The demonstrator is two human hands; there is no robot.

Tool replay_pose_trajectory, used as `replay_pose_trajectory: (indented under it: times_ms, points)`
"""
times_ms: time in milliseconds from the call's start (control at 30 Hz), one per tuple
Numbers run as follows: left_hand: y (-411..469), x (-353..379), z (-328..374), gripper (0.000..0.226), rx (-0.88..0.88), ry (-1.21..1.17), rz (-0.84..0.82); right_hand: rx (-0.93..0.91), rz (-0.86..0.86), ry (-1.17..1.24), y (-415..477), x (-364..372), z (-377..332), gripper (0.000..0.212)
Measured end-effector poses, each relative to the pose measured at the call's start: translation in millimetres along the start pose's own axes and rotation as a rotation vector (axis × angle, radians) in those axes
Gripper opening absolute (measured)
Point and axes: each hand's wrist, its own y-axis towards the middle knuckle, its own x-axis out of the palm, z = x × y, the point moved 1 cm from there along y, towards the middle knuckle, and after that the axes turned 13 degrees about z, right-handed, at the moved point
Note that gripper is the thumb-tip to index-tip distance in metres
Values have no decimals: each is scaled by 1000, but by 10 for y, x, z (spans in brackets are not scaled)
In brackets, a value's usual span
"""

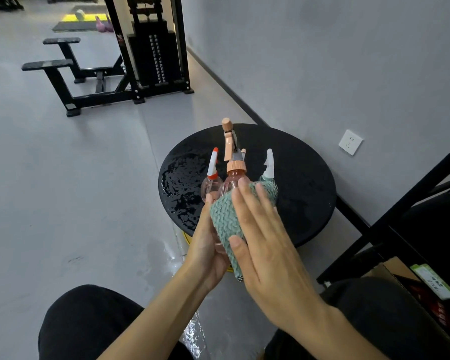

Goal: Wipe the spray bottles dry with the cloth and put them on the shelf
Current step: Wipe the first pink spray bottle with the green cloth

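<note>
Pink translucent plastic spray bottle (234, 181) with peach trigger held over near edge of round black wet counter (304, 178). Left grip (205, 245) wrapped round its base; right grip (268, 245) flat, pressing green knitted cloth (225, 216) on it. Probably light, stiff, slippery wet: hold body, not trigger.

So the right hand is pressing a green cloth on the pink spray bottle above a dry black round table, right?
Not quite: the head view shows the black round table wet, with water pooled on its left side. The right hand does press the green cloth on the pink spray bottle.
</note>
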Motion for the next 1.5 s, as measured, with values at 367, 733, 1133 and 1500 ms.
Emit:
replay_pose_trajectory:
  times_ms: [367,733,1133,1500]
  points:
    - [-35,20,24,47,-21,-16,-91,76,-1,75,250,-30,57,55]
    - [-56,13,-47,46,-92,33,-93,152,26,161,383,-74,168,54]
    - [-53,13,-24,43,-91,-4,-45,64,-13,15,26,-11,53,56]
    - [-107,39,-2,48,-86,-100,-82,24,-52,-18,7,-52,-14,61]
